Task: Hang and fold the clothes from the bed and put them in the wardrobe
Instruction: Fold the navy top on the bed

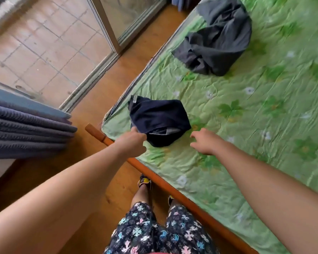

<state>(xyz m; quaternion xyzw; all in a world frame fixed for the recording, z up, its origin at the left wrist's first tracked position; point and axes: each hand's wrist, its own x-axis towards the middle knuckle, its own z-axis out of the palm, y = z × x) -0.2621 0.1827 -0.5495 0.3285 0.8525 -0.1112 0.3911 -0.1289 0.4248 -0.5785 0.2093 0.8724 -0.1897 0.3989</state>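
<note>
Navy garment (158, 120) sits crumpled near the corner of the green bed (246, 110). Left grip (131, 142) is curled at its edge, can't tell if it's pinching. Right grip (204, 142) hovers just beside it, loose and wide, holding nothing.

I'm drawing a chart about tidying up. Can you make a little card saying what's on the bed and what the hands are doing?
bed: green flowered sheet, wooden frame
near cloth: navy garment, crumpled by the bed's corner
far cloth: grey garment, bunched farther up the sheet
left hand: at the navy garment's near edge; hold unclear
right hand: fingers spread, beside the navy garment, not touching it
wardrobe: not in view
nearby: blue-grey curtain, sliding glass door
</note>
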